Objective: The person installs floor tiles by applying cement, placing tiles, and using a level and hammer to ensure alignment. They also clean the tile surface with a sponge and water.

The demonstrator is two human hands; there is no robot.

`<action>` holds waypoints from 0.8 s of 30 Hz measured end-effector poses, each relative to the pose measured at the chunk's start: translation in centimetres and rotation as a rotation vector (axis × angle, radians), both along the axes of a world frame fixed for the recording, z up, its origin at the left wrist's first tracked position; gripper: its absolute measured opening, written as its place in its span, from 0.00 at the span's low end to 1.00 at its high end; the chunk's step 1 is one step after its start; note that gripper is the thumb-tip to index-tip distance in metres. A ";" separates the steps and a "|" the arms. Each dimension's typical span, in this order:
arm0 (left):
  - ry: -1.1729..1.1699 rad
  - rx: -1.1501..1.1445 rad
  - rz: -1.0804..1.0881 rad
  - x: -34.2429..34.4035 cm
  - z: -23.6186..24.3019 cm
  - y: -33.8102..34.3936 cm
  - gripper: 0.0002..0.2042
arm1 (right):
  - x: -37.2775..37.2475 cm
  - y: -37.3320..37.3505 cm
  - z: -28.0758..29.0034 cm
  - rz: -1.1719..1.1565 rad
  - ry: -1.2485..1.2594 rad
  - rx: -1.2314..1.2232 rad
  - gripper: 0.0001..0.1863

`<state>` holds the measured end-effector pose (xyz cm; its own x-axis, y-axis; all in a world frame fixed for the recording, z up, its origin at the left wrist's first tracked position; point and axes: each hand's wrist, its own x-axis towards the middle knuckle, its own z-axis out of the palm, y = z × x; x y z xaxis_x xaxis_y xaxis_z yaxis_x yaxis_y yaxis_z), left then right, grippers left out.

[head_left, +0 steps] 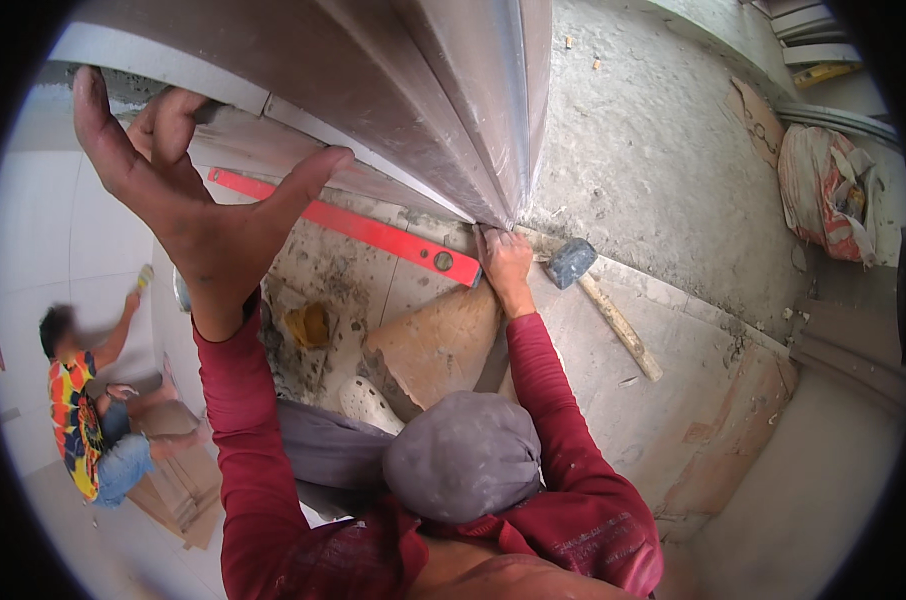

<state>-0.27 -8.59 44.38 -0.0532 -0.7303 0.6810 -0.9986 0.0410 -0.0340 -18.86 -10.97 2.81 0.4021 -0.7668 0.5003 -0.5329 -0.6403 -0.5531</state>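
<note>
My left hand [208,200] is raised at the upper left with thumb and fingers spread. Its fingertips reach the edge of a narrow pale strip [323,137] that runs down beside a brown door frame [403,100]. Low down at the foot of the frame, my right hand [506,265] has its fingers bent together against the strip's lower end; the fingertips are partly hidden. A red spirit level [373,232] lies between the hands, one end close to my right wrist. Right of that hand rests a mallet [573,263] with a dark head and wooden handle.
A broken brown board [438,350] and a white clog [370,403] are below the level, near a yellow object [308,325] among mortar. At left a co-worker [98,400] crouches, holding a brush-like tool [145,276] to the wall. A sack [823,190] stands far right.
</note>
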 end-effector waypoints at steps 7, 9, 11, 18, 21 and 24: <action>0.105 0.003 -0.059 -0.2 0.0 -0.1 0.72 | 0.2 0.1 -0.4 -0.010 -0.011 -0.003 0.08; 0.132 -0.032 -0.058 0.4 -0.3 0.1 0.71 | 0.4 0.1 -0.1 -0.021 -0.009 -0.011 0.09; 0.162 -0.031 -0.057 0.6 -0.8 0.4 0.70 | 0.3 0.1 0.0 -0.019 0.011 -0.002 0.10; 0.167 -0.024 -0.071 -1.4 0.0 -0.3 0.67 | -0.1 -0.1 -0.4 -0.057 -0.035 0.014 0.12; 0.200 -0.032 -0.052 -1.5 -0.1 0.3 0.67 | 0.2 0.0 -0.3 -0.048 -0.049 0.005 0.14; 0.209 -0.045 -0.060 -1.4 -0.4 0.4 0.67 | 0.0 0.0 -0.6 -0.047 -0.047 0.018 0.14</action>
